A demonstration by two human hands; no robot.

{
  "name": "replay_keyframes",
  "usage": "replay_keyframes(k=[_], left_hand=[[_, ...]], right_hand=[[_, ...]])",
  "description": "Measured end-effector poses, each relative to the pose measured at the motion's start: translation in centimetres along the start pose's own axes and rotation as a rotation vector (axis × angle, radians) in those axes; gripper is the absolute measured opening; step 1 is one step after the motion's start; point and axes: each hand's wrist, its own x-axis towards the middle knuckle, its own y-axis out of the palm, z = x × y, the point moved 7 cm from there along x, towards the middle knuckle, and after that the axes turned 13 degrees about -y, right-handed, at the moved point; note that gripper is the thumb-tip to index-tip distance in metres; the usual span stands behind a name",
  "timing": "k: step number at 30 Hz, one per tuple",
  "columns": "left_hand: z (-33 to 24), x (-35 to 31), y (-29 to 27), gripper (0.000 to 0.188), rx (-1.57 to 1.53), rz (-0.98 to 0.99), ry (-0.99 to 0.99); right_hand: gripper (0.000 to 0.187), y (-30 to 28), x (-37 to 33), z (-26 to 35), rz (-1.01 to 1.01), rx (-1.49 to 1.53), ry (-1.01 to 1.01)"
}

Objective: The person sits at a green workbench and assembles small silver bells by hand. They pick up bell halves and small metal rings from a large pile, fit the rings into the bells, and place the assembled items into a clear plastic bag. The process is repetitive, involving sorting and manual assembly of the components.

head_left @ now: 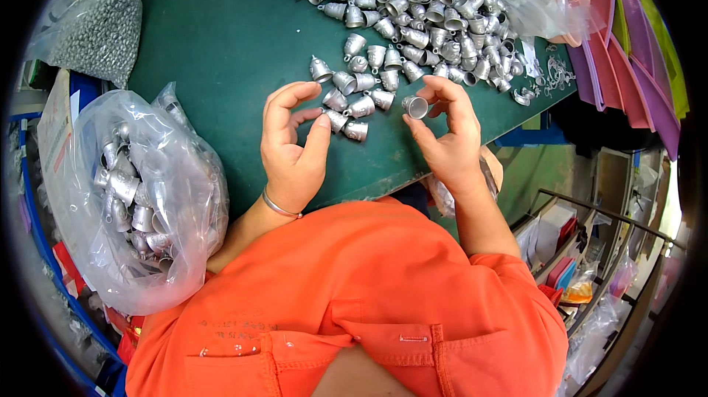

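Between the thumb and fingers of my right hand (451,135) is a small silver metal bell (415,107), its round open mouth turned toward me. My left hand (295,139) is raised over the table with thumb and fingers apart, and nothing shows in its grasp. Just beyond its fingertips lies a small group of loose bells (361,106). Farther off, a large heap of the same silver bells (442,13) covers the back of the green table (214,50). Many of them lie on their sides, some with a loop on top.
At my left stands a clear plastic bag of bells (133,205). Behind it sits a bag of tiny silver beads (99,28). Small wire pieces (557,72) lie near the table's right edge, beside pink and purple bins (619,57). A metal rack (590,249) stands to the right.
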Motion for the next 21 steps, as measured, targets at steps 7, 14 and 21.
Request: replay_keyframes(k=[7, 14, 21], left_hand=[[-1.2, -0.3, 0.5, 0.042, 0.064, 0.039, 0.101], [-2.8, -0.4, 1.7, 0.038, 0.089, 0.154, 0.216], [-1.0, -0.3, 1.8, 0.029, -0.081, 0.207, 0.059]], right_hand=[[0.042, 0.8, 0.2, -0.3, -0.079, 0.369, 0.110], [0.026, 5.8, -2.1, -0.1, 0.025, 1.452, 0.741], [0.029, 4.8, -0.1, 2.1, 0.038, 0.629, 0.233]])
